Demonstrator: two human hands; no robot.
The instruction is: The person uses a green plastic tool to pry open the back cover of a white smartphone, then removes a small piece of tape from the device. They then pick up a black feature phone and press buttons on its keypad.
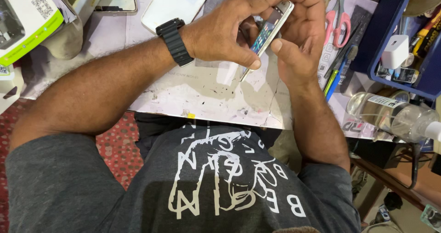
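Two hands meet over the worn white counter [206, 95]. At far left lies a white and green box [25, 24]. The left hand [220, 33], black watch [174, 42] on its wrist, and the right hand [298, 40] both clamp a slim phone [268, 31], tilted edge-on above the counter. Pink-handled scissors [339, 24] lie just right, then a blue tray [390, 40] and a clear bottle [395, 116].

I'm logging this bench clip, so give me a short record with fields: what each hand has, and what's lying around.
left hand: grips the smartphone from above, black watch on that wrist
right hand: supports the phone, thumb on its screen
phone: silver-edged, tilted, held above the work mat
right of hands: pink-handled scissors, blue tray with white charger, clear bottle
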